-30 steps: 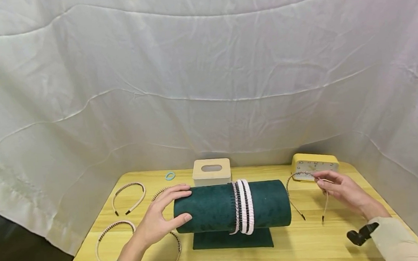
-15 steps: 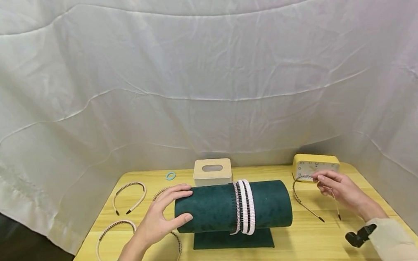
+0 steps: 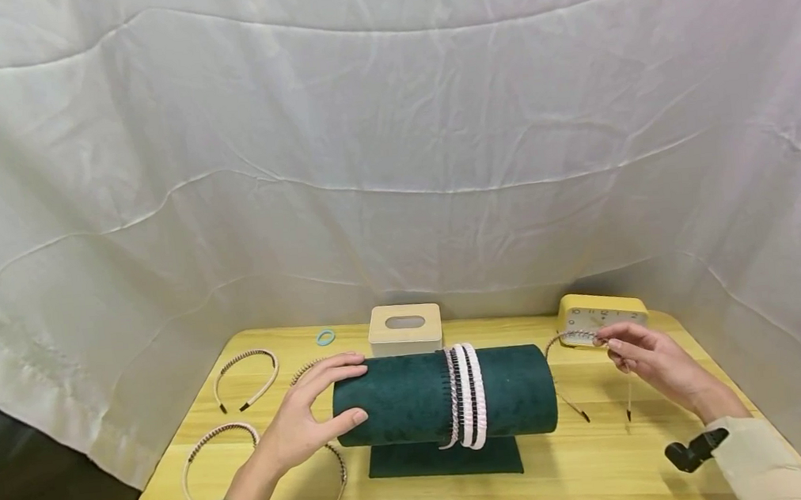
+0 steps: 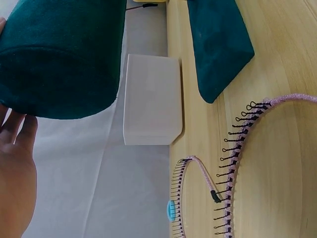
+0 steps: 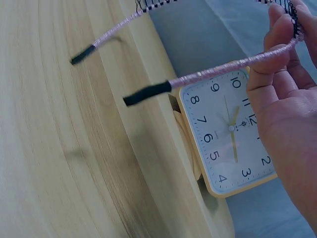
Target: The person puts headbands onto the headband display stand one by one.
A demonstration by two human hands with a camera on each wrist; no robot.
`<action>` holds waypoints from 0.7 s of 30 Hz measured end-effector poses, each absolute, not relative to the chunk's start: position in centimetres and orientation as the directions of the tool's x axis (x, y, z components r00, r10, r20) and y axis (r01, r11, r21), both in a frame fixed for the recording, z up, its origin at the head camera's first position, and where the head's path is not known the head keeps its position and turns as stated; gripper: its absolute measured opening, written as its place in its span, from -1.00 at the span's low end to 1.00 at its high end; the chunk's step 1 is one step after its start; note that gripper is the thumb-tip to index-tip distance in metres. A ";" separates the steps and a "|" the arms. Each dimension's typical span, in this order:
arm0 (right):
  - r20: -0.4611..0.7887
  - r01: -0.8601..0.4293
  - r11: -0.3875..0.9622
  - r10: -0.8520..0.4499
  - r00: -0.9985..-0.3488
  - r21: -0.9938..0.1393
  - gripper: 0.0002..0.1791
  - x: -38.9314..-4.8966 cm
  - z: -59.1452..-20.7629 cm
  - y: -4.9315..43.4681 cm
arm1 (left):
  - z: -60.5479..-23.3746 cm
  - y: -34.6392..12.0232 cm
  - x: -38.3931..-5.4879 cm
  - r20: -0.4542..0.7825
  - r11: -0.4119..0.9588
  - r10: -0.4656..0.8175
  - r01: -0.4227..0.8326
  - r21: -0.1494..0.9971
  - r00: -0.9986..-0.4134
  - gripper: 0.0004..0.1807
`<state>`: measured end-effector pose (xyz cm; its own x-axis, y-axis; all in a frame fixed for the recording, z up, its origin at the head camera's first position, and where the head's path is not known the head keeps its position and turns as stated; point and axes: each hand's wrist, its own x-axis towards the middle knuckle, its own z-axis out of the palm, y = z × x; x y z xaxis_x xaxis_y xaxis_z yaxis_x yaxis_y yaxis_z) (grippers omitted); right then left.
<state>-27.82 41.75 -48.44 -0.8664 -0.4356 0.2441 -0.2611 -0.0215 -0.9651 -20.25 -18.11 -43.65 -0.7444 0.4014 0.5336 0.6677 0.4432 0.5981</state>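
In the head view, a dark green velvet roll stand point(image 3: 399, 401) stands in the middle of the table. Several pink, white and black headbands point(image 3: 477, 394) sit side by side round it, right of its middle. My left hand point(image 3: 295, 434) grips the roll's left end, thumb on the front and fingers over the top. Off the roll's right end, my right hand point(image 3: 649, 359) pinches a thin pink headband point(image 3: 567, 335) by its arch, in front of the clock. That headband's black-tipped ends hang down, and the right wrist view shows the pink arm point(image 5: 213, 72) close up.
Loose headbands lie on the wooden table at the left, one point(image 3: 269, 382) towards the back and another point(image 3: 189, 463) nearer. A tissue box point(image 3: 406, 333) stands behind the roll. A yellow clock point(image 3: 601, 304) is at the back right, a blue ring point(image 3: 325, 337) at the back left.
The thin headband in my right hand has swung to the right and back left, its ends turning. My left hand stays on the roll, and the stand is still.
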 end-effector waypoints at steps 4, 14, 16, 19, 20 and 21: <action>0.243 -0.267 -0.011 -0.450 -0.859 -0.964 -0.63 -27.7 -48.3 41.6 | -43.7 -18.1 -20.3 0.539 0.439 0.404 0.674 0.594 -0.739 -0.38; 0.191 -0.243 0.055 -0.466 -0.864 -0.968 -0.61 -27.5 -47.7 41.7 | -43.7 -17.9 -20.3 0.548 0.431 0.404 0.680 0.593 -0.733 -0.36; 0.180 -0.243 0.075 -0.470 -0.864 -0.967 -0.60 -27.3 -47.5 41.6 | -43.7 -18.0 -20.3 0.544 0.430 0.403 0.677 0.597 -0.736 -0.36; 0.162 -0.246 0.117 -0.477 -0.864 -0.962 -0.58 -27.1 -47.2 41.4 | -43.7 -18.0 -20.3 0.542 0.431 0.403 0.676 0.598 -0.737 -0.36; 0.154 -0.243 0.129 -0.482 -0.863 -0.961 -0.58 -27.0 -47.2 41.3 | -43.7 -18.0 -20.3 0.543 0.432 0.403 0.676 0.597 -0.737 -0.36; 0.141 -0.234 0.136 -0.487 -0.862 -0.963 -0.58 -27.0 -47.2 41.2 | -43.7 -18.0 -20.3 0.543 0.433 0.402 0.675 0.597 -0.737 -0.36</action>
